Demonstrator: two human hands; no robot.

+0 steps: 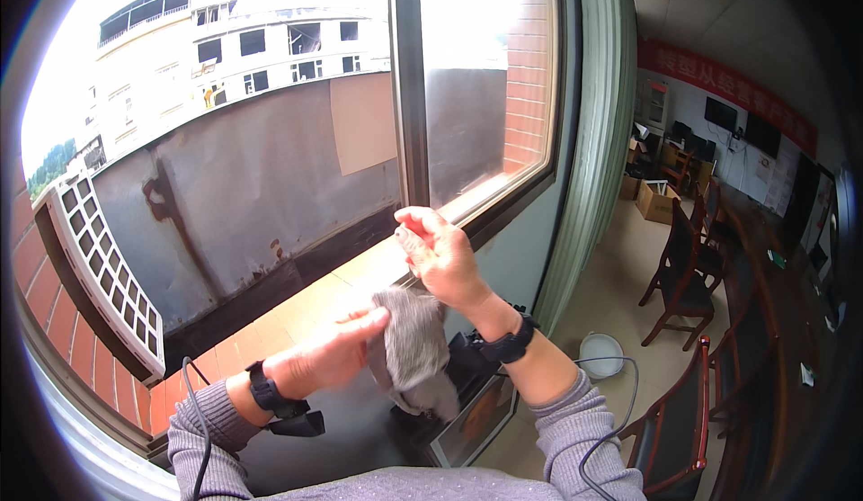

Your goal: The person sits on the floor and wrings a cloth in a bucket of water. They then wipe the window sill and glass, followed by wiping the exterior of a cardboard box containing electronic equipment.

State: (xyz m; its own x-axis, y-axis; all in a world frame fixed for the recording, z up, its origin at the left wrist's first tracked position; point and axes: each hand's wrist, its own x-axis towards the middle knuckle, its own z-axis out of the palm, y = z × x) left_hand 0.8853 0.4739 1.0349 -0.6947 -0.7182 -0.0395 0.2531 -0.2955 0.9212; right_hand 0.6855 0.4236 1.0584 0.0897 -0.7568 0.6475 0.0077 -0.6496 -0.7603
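My left hand [330, 349] is on the near side of a bunched grey cloth [411, 346], its fingers extended and its thumb against the cloth; the palm side is hidden, so a grip cannot be confirmed. The cloth hangs down over the inner side of the window sill. My right hand [441, 258] is raised above the cloth's upper end, beside the lower part of the dark window frame [410, 164]. Its fingers are curled together near the thumb, and whether something thin is between them cannot be told. Both wrists wear black straps with small devices and cables.
An open window gives onto a tiled ledge [270, 319], a metal barrier [270, 177] and a white grille [108, 265] at left. A green curtain [600, 130] hangs at right. Beyond it are a white bucket [601, 354], wooden chairs [681, 285], a long table [782, 298] and a cardboard box [655, 203].
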